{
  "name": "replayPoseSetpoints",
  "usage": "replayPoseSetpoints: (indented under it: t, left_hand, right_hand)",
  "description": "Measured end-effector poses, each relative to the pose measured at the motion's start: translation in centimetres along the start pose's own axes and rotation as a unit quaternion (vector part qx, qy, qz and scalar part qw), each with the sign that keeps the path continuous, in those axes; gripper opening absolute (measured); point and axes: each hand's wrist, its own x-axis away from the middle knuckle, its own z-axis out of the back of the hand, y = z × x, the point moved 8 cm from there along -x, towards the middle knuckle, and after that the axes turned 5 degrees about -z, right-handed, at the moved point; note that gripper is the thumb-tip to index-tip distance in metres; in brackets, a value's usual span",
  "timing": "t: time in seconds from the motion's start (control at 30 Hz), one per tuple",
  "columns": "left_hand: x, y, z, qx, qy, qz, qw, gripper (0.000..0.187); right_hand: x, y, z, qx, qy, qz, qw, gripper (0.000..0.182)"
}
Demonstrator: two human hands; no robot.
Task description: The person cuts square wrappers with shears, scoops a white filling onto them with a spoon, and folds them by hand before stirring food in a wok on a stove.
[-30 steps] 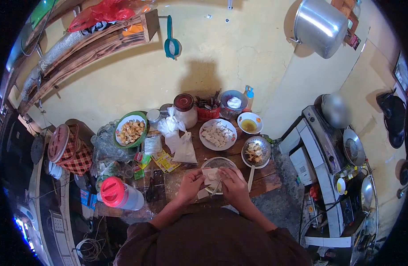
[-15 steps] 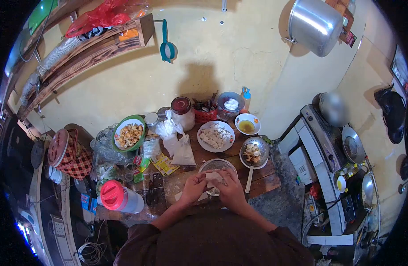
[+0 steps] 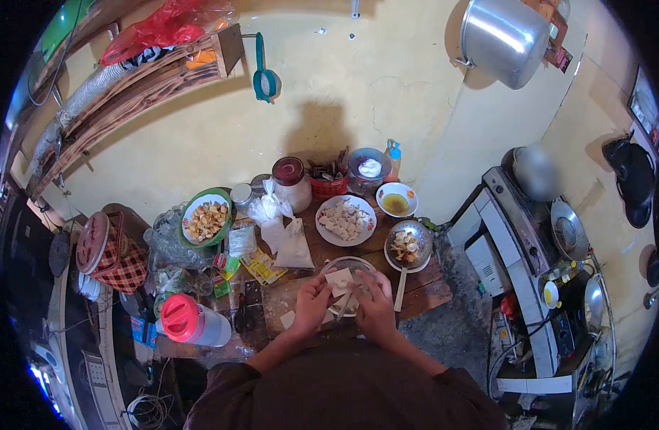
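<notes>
Between my hands, above a metal bowl [image 3: 351,262], a pale square wrapper [image 3: 339,280] lies flat with a small lump on it. My left hand [image 3: 312,304] pinches its left edge. My right hand [image 3: 374,308] is at its right side, fingers bent and a little apart; whether they touch the wrapper is too small to tell. A utensil handle rests in the bowl below. Another pale piece [image 3: 288,319] lies on the wooden table by my left wrist. Behind the bowl stands a plate of white pieces [image 3: 346,221].
Around them are a strainer [image 3: 408,244] on a bowl, a bowl of yellow liquid [image 3: 397,200], a green-rimmed bowl of brown pieces [image 3: 206,219], a bag of white powder [image 3: 294,247] and a red-lidded pitcher [image 3: 193,320]. A stove [image 3: 519,215] stands right.
The wrapper has turned flatter and shows its face with the lump. My right hand's fingers have moved slightly right and spread from it. The view has shifted slightly.
</notes>
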Motion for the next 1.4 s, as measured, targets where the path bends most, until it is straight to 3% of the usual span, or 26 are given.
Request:
replayPoseSetpoints:
  t: [0.07,0.33,0.4,0.53,0.63,0.73,0.8,0.9,1.0,1.07,1.2,1.33,1.4]
  left_hand:
    - [0.2,0.2,-0.2,-0.059,0.001,-0.004,0.998,0.032]
    - [0.2,0.1,-0.6,-0.049,-0.020,-0.020,0.998,0.033]
    - [0.3,0.2,-0.5,-0.068,-0.022,-0.018,0.997,0.034]
    - [0.6,0.5,-0.9,-0.075,-0.037,0.000,0.997,0.034]
    - [1.1,0.8,-1.4,-0.070,-0.038,0.018,0.997,0.035]
    - [0.8,-0.2,-0.7,-0.043,-0.043,0.042,0.997,0.036]
    - [0.8,-0.3,-0.6,-0.019,-0.058,0.056,0.997,0.037]
    - [1.1,0.9,-1.2,0.025,-0.069,0.076,0.994,0.040]
    - [1.5,1.6,-1.4,0.017,-0.085,0.093,0.992,0.043]
    - [1.8,2.0,-1.4,-0.058,-0.099,0.105,0.988,0.045]
    - [1.9,2.7,-1.7,-0.074,-0.112,0.081,0.988,0.046]
    - [2.9,4.6,-3.4,-0.005,-0.149,0.086,0.985,0.047]
    - [3.5,5.2,-4.0,0.044,-0.162,0.077,0.983,0.049]
  right_hand:
    - [0.1,-0.2,-0.4,0.009,-0.004,0.009,1.000,0.044]
    - [0.5,-0.9,-1.1,0.006,-0.023,0.052,0.998,0.048]
    - [-0.1,-0.7,0.2,-0.009,0.025,0.010,1.000,0.047]
    - [-0.6,0.3,0.4,0.028,0.043,0.018,0.999,0.050]
    - [-0.7,-0.1,0.5,0.043,0.020,0.070,0.996,0.052]
    - [-1.1,1.4,1.9,-0.010,0.078,-0.008,0.997,0.048]
    - [-1.2,3.6,0.7,-0.236,0.040,-0.021,0.971,0.038]
    - [0.2,4.8,-0.3,-0.292,0.005,-0.041,0.955,0.030]
    - [0.0,3.4,1.1,-0.298,0.026,0.036,0.954,0.028]
    - [0.0,3.2,1.2,-0.314,0.016,0.050,0.948,0.026]
    - [-0.3,2.1,1.8,-0.310,-0.016,0.071,0.948,0.021]
    - [0.5,2.7,1.8,-0.296,-0.026,0.021,0.955,0.018]
    - [0.7,3.1,3.3,-0.319,0.041,-0.007,0.947,0.017]
